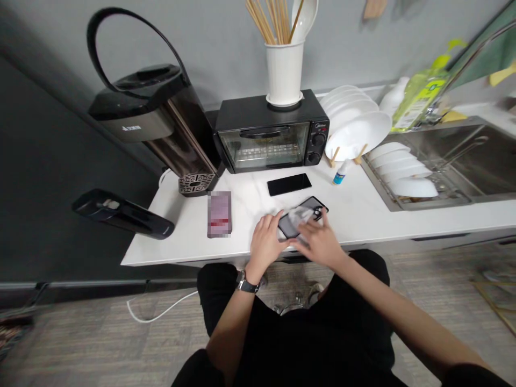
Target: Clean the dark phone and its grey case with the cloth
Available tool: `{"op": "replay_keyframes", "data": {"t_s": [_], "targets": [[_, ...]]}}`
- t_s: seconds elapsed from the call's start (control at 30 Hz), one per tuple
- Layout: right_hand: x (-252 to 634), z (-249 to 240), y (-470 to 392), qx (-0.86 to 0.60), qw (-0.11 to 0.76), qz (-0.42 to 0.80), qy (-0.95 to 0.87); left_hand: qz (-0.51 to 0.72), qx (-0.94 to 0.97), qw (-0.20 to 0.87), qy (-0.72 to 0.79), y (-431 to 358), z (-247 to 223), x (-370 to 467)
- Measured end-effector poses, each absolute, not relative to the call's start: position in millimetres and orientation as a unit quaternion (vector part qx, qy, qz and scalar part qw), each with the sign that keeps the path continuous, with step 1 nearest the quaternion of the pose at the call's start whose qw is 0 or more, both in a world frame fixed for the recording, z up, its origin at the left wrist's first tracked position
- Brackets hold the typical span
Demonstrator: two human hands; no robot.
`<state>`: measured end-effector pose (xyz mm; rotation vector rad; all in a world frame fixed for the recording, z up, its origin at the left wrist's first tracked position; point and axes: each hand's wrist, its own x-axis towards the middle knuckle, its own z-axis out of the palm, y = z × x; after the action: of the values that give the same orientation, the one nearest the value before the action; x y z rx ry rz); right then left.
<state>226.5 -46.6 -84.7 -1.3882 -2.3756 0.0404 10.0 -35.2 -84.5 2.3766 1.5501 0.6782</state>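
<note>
On the white counter in front of me lies a smartphone (313, 203) with a grey back, dark edges and camera lenses at its far right corner. My left hand (266, 242) steadies its left end, fingers along the edge and thumb near the front. My right hand (320, 242) presses a crumpled white tissue (299, 216) onto the phone's back; the fingers and tissue are partly blurred. Just behind lies a black phone (289, 184), screen up. A small white bottle with a blue label (339, 175) stands to the right of it.
Left stand a purple phone-like item (220, 214), partly pixelated, a dark tumbler (124, 214) and a tall water dispenser (173, 123). A toaster oven (266, 137) carries a utensil holder (284, 72). Racked white plates (358, 131) and a sink (463, 183) are right.
</note>
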Motion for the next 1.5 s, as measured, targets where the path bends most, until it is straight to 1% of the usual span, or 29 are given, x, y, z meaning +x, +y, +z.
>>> {"op": "replay_keyframes", "data": {"t_s": [0.07,0.17,0.2,0.3,0.43,0.5,0.67,0.83,0.93,1.0,1.1,1.17,1.3,1.4,1.5], "targets": [[229,-85,-46,-0.456,0.185,0.035,-0.870,0.232,0.809,0.113,0.528,-35,-84,10],[231,-85,-45,-0.550,0.217,-0.004,-0.807,0.235,0.808,0.108,0.529,-35,-84,11],[230,-85,-46,-0.545,0.216,-0.003,-0.810,0.234,0.809,0.108,0.528,-36,-84,11],[225,-87,-47,-0.460,0.200,0.039,-0.864,0.229,0.808,0.111,0.530,-36,-84,11],[223,-84,-45,-0.518,0.216,0.042,-0.827,0.233,0.807,0.100,0.533,-36,-84,11],[225,-78,-44,-0.503,0.227,0.080,-0.830,0.235,0.807,0.097,0.532,-36,-85,11],[240,-61,-42,-0.501,0.346,0.177,-0.774,0.238,0.807,0.092,0.533,-37,-86,12],[259,-64,-29,-0.534,0.438,0.215,-0.691,0.240,0.805,0.095,0.533,-38,-88,10],[272,-76,-16,-0.588,0.459,0.197,-0.636,0.270,0.808,0.121,0.509,-36,-85,8],[278,-84,-8,-0.612,0.453,0.202,-0.616,0.299,0.803,0.136,0.497,-31,-80,11],[281,-93,2,-0.622,0.420,0.211,-0.626,0.304,0.805,0.120,0.496,-17,-72,25],[278,-94,6,-0.613,0.421,0.222,-0.631,0.282,0.811,0.101,0.503,-5,-70,40],[274,-85,6,-0.563,0.459,0.275,-0.630,0.263,0.810,0.098,0.515,11,-75,61],[277,-73,2,-0.519,0.503,0.332,-0.606,0.322,0.794,0.139,0.497,13,-69,57],[281,-58,-5,-0.465,0.562,0.406,-0.551,0.385,0.767,0.200,0.473,8,-52,48]]}}
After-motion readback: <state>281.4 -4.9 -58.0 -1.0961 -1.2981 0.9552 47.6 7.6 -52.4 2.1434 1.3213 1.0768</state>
